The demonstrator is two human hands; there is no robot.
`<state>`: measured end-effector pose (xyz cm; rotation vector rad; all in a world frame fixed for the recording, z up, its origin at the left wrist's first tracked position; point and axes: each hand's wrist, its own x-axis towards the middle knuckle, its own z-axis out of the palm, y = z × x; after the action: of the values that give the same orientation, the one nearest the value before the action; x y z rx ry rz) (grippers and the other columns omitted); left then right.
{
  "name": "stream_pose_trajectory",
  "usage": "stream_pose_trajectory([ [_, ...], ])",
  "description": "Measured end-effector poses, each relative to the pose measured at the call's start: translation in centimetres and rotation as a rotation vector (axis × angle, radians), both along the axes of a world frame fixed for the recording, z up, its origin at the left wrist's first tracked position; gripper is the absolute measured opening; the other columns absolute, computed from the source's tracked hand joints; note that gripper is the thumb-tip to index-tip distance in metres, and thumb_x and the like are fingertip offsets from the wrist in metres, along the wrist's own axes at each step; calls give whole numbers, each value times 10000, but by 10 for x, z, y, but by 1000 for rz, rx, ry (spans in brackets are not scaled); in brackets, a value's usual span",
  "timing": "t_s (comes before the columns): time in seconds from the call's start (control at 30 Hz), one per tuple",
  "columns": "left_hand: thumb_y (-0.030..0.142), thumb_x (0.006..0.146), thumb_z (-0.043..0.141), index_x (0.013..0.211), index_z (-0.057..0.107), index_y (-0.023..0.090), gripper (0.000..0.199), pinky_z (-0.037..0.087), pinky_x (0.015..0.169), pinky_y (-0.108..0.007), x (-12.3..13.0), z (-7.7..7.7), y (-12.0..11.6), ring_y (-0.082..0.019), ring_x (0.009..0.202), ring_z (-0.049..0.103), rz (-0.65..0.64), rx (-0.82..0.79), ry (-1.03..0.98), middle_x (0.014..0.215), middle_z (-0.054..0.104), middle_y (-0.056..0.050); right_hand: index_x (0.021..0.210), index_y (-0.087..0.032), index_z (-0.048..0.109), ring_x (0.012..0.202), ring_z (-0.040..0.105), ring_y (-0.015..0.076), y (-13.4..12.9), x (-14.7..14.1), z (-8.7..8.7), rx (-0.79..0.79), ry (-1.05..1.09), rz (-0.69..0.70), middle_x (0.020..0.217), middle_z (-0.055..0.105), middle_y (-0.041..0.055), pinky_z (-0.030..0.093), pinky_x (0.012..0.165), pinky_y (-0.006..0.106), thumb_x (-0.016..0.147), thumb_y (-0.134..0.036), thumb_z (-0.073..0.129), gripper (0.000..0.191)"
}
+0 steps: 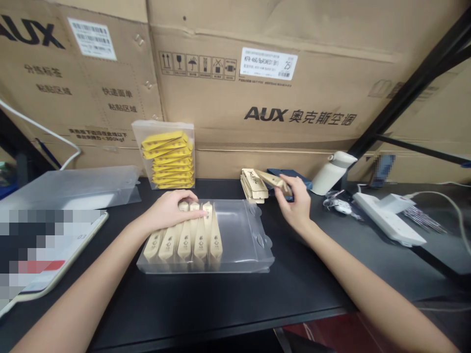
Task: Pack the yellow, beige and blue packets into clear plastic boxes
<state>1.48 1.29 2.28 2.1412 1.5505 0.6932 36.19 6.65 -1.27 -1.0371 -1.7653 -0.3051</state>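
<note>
A clear plastic box (241,235) lies on the dark desk, with several slim beige packets (184,240) printed with dark characters standing in a row in its left part. My left hand (171,208) is curled over the back end of that row, its thumb laid across the packets' tops and its fingertips partly hidden. To the right, behind the box, my right hand (296,201) pinches one beige packet (270,179) between thumb and fingers. That packet is tilted, just beside a small pile of similar beige packets (253,185).
An upright clear box (164,128) holds stacked yellow packets (172,162). Left are a clear plastic sheet or case (73,189) and a tablet (47,255). Right stand a white bottle (333,171), earphones (342,206) and a power strip (390,220). Large cardboard boxes (221,108) form the back.
</note>
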Motion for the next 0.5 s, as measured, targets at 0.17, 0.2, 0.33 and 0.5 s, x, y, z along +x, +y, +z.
stream_pose_trajectory([
  [0.17, 644, 683, 675, 932, 688, 235, 479, 464, 863, -364, -1, 0, 0, -277, 970, 641, 6, -4, -1, 1004, 723, -27, 1203, -191, 559, 912, 634, 239, -6, 2, 16, 71, 468, -19, 1037, 635, 110, 517, 816, 415, 880, -403, 571, 386],
  [0.2, 643, 684, 676, 932, 688, 235, 477, 464, 859, -361, -1, 0, 0, -275, 968, 641, 5, -4, -3, 1004, 723, -28, 1160, -195, 568, 823, 639, 221, -5, 4, 19, 25, 563, 12, 979, 642, 94, 533, 723, 379, 843, -421, 619, 392],
  [0.33, 640, 687, 677, 935, 685, 228, 481, 463, 852, -353, -2, -2, 2, -268, 961, 639, -6, -4, -16, 998, 721, -32, 909, -189, 627, 513, 537, 137, 6, 19, 28, -319, 805, 128, 728, 634, 27, 388, 397, 234, 679, -384, 741, 322],
  [0.5, 642, 683, 681, 936, 684, 220, 492, 461, 850, -355, -2, -2, 2, -267, 954, 639, -13, 0, -21, 989, 720, -32, 825, -164, 694, 588, 599, 138, 4, 28, 36, -672, 693, 236, 732, 683, 29, 468, 515, 243, 613, -275, 729, 242],
])
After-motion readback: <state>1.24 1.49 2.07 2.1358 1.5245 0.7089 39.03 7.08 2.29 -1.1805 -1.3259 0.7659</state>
